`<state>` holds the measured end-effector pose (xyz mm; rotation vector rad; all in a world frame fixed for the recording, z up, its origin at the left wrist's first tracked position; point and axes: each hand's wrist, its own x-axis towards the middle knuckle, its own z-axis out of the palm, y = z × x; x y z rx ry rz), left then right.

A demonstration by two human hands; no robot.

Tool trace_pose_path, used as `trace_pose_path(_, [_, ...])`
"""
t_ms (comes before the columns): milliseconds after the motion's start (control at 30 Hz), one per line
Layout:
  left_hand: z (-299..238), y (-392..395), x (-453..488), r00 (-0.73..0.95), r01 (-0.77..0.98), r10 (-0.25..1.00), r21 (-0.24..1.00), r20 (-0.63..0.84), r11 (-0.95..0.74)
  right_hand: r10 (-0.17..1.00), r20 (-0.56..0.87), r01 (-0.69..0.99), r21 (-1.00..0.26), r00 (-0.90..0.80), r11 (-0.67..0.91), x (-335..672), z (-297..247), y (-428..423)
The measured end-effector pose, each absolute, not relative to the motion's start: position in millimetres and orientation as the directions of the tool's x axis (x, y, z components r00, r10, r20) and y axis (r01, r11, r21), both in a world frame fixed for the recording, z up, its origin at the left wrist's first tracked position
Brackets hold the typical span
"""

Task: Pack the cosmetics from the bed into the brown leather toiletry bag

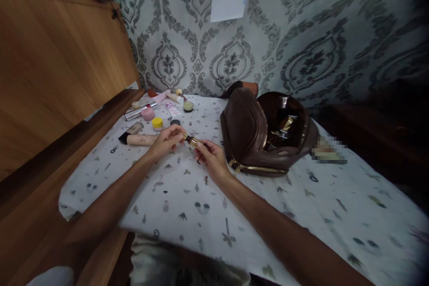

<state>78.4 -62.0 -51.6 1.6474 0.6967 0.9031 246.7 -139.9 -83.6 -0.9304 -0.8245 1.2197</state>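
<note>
My two hands meet over a white patterned cloth (pixel 187 205). Between them is a small gold and black tube (pixel 190 140), like a lipstick. My left hand (pixel 166 141) pinches its left end with the fingertips. My right hand (pixel 211 156) grips its right end, fingers curled. Just right of my hands lies a brown zip bag (pixel 248 134), open, with gold-coloured items showing inside (pixel 284 127).
Several cosmetics lie at the far left of the cloth: a beige tube (pixel 142 139), a yellow-lidded jar (pixel 157 123), a pink round item (pixel 148 114), a silver tube (pixel 139 111). A wooden board (pixel 50 67) stands at the left. Patterned wallpaper (pixel 301 44) rises behind.
</note>
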Motion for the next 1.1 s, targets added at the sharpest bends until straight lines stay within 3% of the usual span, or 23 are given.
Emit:
trace_pose_path(200, [-49.0, -63.7, 77.7, 0.567, -0.052, 0.798, 0.976, 0.203, -0.212, 0.987, 0.016, -0.396, -0.915, 0.159, 0.079, 247.9, -82.4, -140.4])
trace_pose_path(433, [-56.8, -65.9, 84.9, 0.471, 0.056, 0.872, 0.982, 0.136, -0.183, 0.988, 0.023, -0.386, -0.919, 0.152, 0.081, 248.5, -81.7, -140.1])
trace_pose_path(667, [-51.4, -65.2, 79.6, 0.565, -0.044, 0.799, 0.974, 0.206, -0.22, 0.987, 0.01, -0.415, -0.907, 0.157, 0.075, 248.1, -82.0, -140.6])
trace_pose_path(900, [-53.6, -63.2, 82.5, 0.488, 0.068, 0.864, 0.981, 0.128, -0.184, 0.988, 0.025, -0.373, -0.924, 0.153, 0.081, 247.7, -85.0, -140.3])
trace_pose_path(1100, [-52.1, -65.7, 80.0, 0.547, -0.031, 0.813, 0.976, 0.197, -0.216, 0.987, 0.033, -0.388, -0.917, 0.156, 0.092, 248.0, -84.3, -139.4])
